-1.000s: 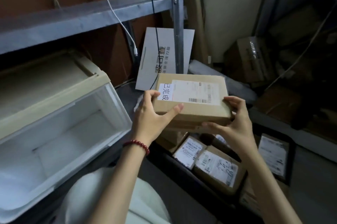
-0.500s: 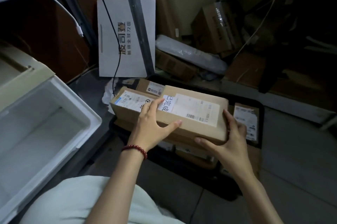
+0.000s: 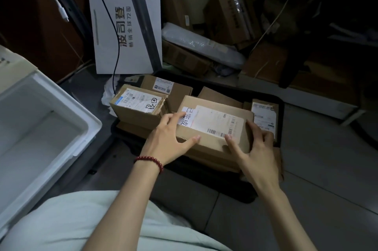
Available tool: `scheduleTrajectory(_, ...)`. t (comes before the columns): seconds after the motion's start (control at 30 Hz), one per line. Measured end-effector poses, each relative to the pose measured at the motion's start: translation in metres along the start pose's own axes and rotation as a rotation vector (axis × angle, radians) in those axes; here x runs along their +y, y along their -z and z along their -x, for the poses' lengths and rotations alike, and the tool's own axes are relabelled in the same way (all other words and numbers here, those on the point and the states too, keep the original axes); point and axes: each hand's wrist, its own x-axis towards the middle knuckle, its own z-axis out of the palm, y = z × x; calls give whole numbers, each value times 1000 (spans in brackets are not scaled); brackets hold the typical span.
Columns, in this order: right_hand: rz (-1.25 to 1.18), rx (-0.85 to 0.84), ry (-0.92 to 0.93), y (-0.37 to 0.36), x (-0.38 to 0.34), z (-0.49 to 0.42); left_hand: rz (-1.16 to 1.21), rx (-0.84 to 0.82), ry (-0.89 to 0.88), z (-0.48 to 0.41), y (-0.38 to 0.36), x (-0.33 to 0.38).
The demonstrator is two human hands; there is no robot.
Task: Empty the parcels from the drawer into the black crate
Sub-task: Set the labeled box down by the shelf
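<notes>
Parcel (image 3: 214, 126) lying on the heap (image 3: 139, 105) in black crate (image 3: 281, 111), held at both ends: left hand (image 3: 167, 140) with fingers (image 3: 172, 117) spread on top and thumb along near face, right hand (image 3: 257, 148) curled round right end. Seated on uneven heap, apparently higher than the crate wall. Could tilt or slide over the near rim on release. Could also trap right fingers against labelled parcel (image 3: 263, 116) just beside. Drawer (image 3: 90, 122) open at left, no parcels showing inside.
</notes>
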Motion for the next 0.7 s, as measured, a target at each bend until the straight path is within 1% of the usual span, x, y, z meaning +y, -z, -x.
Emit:
scheduleTrajectory(0.1, 28, 17, -8, 2, 2, 2, -48, 15, -20, 2, -2, 2)
scheduleTrajectory(0.23, 35, 16, -11, -1, 0, 3, -168, 27, -43, 2, -5, 3)
scheduleTrajectory(0.4, 61, 65, 56, -4, -3, 3, -311, -10, -21, 4, -11, -2)
scheduleTrajectory(0.53, 95, 51, 90, -2, -4, 0, -337, 2, -24, 3, -13, -3)
scheduleTrajectory(0.6, 115, 40, 98, 1, -4, 0, -345, 34, -31, 4, -12, -3)
scheduleTrajectory(0.7, 208, 23, 109, 7, -5, -1, -359, 85, -41, 4, -10, -1)
